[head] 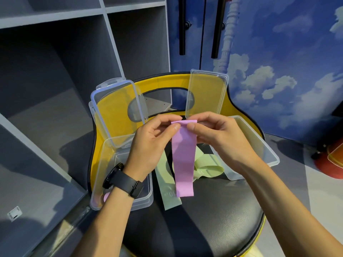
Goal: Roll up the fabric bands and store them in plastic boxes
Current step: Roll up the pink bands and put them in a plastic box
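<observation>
A pink fabric band hangs straight down from its top edge, which my left hand and my right hand pinch between thumb and fingers. Under it on the black seat lie light green bands, one flat and one loosely looped. A clear plastic box with its lid raised stands at the left, with a small pink roll in its near corner. A second clear box with its lid up stands at the right.
Everything rests on a black chair seat with a yellow backrest. Grey open shelves stand to the left and a blue cloud-printed wall behind. A red object sits on the floor at the right.
</observation>
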